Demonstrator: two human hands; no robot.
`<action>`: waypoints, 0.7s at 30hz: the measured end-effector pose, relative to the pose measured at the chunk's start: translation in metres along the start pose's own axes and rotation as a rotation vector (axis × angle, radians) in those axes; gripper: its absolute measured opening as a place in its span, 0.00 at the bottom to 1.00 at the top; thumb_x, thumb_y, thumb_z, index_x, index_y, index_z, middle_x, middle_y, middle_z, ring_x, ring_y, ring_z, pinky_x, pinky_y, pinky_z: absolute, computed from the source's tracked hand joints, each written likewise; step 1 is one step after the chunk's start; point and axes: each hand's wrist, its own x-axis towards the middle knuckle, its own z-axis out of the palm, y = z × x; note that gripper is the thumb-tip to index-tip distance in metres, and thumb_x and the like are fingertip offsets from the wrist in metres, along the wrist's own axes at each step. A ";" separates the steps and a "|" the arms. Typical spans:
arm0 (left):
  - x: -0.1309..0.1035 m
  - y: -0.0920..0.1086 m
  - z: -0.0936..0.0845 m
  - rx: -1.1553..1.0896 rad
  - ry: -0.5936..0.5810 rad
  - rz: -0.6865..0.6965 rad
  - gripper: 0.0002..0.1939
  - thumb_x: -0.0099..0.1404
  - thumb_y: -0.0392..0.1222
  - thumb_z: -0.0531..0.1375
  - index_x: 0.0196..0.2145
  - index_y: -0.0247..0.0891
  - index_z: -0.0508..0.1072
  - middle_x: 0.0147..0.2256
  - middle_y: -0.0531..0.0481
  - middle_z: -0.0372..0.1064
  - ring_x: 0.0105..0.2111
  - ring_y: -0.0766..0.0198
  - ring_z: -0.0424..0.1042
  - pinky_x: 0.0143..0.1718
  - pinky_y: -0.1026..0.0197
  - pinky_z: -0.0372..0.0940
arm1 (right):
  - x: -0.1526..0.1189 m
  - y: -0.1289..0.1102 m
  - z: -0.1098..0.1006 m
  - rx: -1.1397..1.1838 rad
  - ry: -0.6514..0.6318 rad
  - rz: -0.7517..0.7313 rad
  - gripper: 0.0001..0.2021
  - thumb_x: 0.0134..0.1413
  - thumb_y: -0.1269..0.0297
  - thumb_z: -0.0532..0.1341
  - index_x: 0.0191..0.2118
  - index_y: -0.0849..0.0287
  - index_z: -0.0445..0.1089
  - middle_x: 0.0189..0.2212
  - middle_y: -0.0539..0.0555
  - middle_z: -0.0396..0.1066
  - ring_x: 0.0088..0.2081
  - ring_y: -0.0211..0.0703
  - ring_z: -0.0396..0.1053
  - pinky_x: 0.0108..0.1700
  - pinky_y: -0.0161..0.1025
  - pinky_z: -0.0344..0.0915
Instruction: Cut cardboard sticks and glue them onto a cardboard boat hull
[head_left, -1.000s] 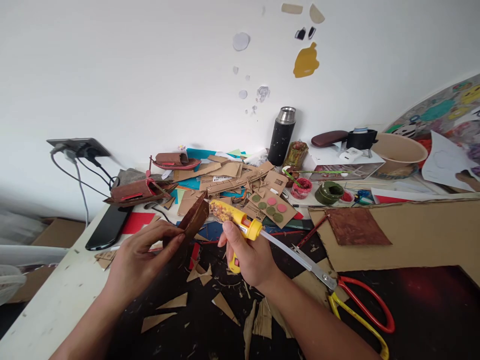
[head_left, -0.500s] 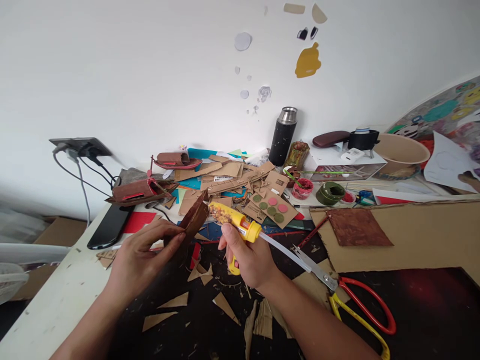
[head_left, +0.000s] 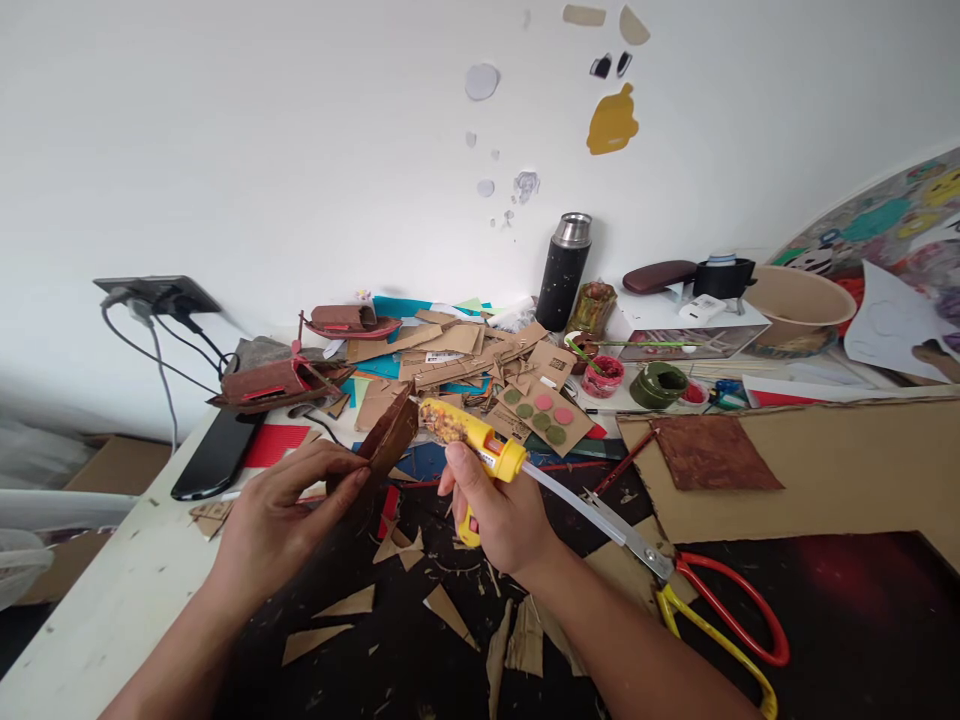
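Between the thumb and fingers of my left hand [head_left: 289,510] is a brown-painted cardboard piece [head_left: 388,432], raised at a slant over the dark mat. My right hand [head_left: 499,510] grips a yellow glue gun [head_left: 476,440], its nozzle at the upper right edge of the cardboard piece. A clear glue stick [head_left: 574,500] sticks out of the back of the gun. Whether the nozzle touches the cardboard I cannot tell. Cardboard scraps [head_left: 450,615] lie on the mat below both hands.
Scissors [head_left: 652,560] with red and yellow handles lie right of my right forearm. Behind are a cardboard pile [head_left: 450,345], a black flask [head_left: 562,275] and paint jars [head_left: 658,385]. Two brown model boats [head_left: 274,380] and a phone [head_left: 217,455] are at the left.
The whole view has shifted slightly. The glue gun has moved very slightly right relative to the cardboard piece; both hands keep their holds.
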 end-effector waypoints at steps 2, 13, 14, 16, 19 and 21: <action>-0.001 -0.001 0.000 -0.001 -0.001 -0.001 0.11 0.70 0.51 0.64 0.33 0.45 0.81 0.34 0.51 0.81 0.33 0.59 0.78 0.33 0.63 0.72 | 0.000 0.001 0.000 0.003 -0.002 -0.008 0.34 0.66 0.27 0.57 0.27 0.55 0.70 0.13 0.46 0.59 0.17 0.37 0.60 0.21 0.35 0.56; -0.003 -0.005 0.000 0.009 0.013 0.042 0.10 0.71 0.48 0.64 0.35 0.45 0.82 0.35 0.52 0.80 0.33 0.62 0.78 0.33 0.65 0.71 | -0.002 0.004 0.001 0.021 -0.020 -0.017 0.31 0.69 0.32 0.58 0.27 0.55 0.70 0.14 0.45 0.59 0.17 0.36 0.59 0.21 0.35 0.56; -0.002 -0.004 0.000 0.010 0.016 0.046 0.10 0.71 0.48 0.64 0.35 0.44 0.82 0.35 0.52 0.80 0.33 0.62 0.78 0.33 0.65 0.71 | -0.002 0.004 0.001 0.027 -0.021 -0.019 0.31 0.69 0.32 0.58 0.27 0.55 0.70 0.14 0.45 0.59 0.17 0.35 0.59 0.21 0.35 0.57; -0.002 -0.004 0.000 0.010 0.017 0.049 0.09 0.71 0.47 0.64 0.35 0.44 0.81 0.34 0.53 0.80 0.32 0.62 0.77 0.33 0.66 0.71 | -0.002 0.005 0.001 0.034 -0.023 -0.026 0.31 0.69 0.33 0.59 0.27 0.56 0.70 0.14 0.45 0.60 0.17 0.35 0.59 0.21 0.35 0.57; -0.003 -0.004 0.000 0.013 0.024 0.056 0.09 0.71 0.46 0.63 0.34 0.44 0.81 0.34 0.53 0.80 0.32 0.63 0.78 0.33 0.67 0.70 | -0.002 0.006 0.001 0.045 -0.031 -0.037 0.31 0.70 0.34 0.60 0.26 0.56 0.70 0.14 0.45 0.60 0.17 0.35 0.60 0.21 0.35 0.57; -0.003 -0.006 0.000 0.021 0.028 0.063 0.09 0.72 0.46 0.63 0.34 0.44 0.81 0.34 0.53 0.80 0.33 0.63 0.78 0.33 0.67 0.70 | -0.002 0.007 0.001 0.044 -0.037 -0.043 0.31 0.70 0.34 0.59 0.26 0.56 0.69 0.13 0.45 0.60 0.17 0.35 0.60 0.21 0.35 0.58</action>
